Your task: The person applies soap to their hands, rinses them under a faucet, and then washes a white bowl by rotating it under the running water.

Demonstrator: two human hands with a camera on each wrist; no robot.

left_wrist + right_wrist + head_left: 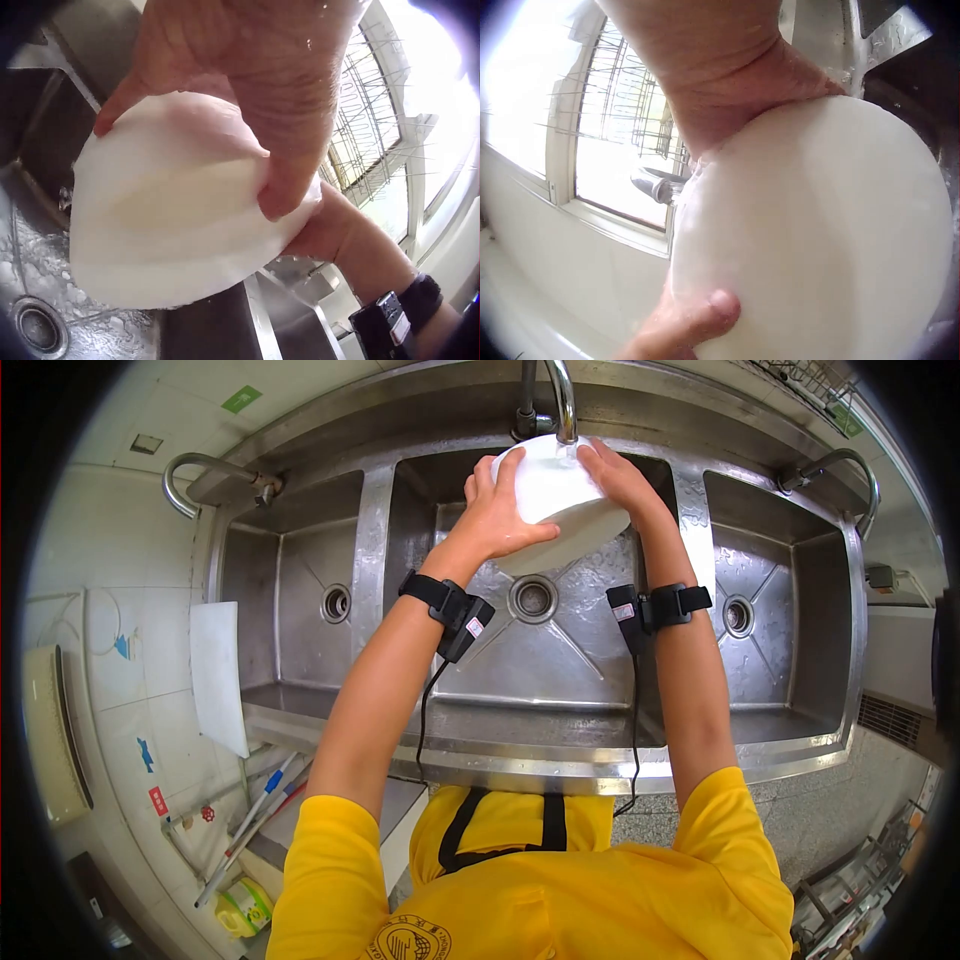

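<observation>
Both hands hold a smooth white dish under the tap, over the middle sink basin. It is rounded and tilted, its pale underside filling much of the right wrist view. My left hand grips the dish from the left, fingers spread along its far side and thumb on the near side. From the right, my right hand grips the far right rim; the dish hides part of its fingers. In the left wrist view the left thumb presses on the white surface.
A steel drain lies below in the wet middle basin. Basins with taps flank it: the left tap and the right tap. A white board leans at the sink's left end. A wire rack hangs by the window.
</observation>
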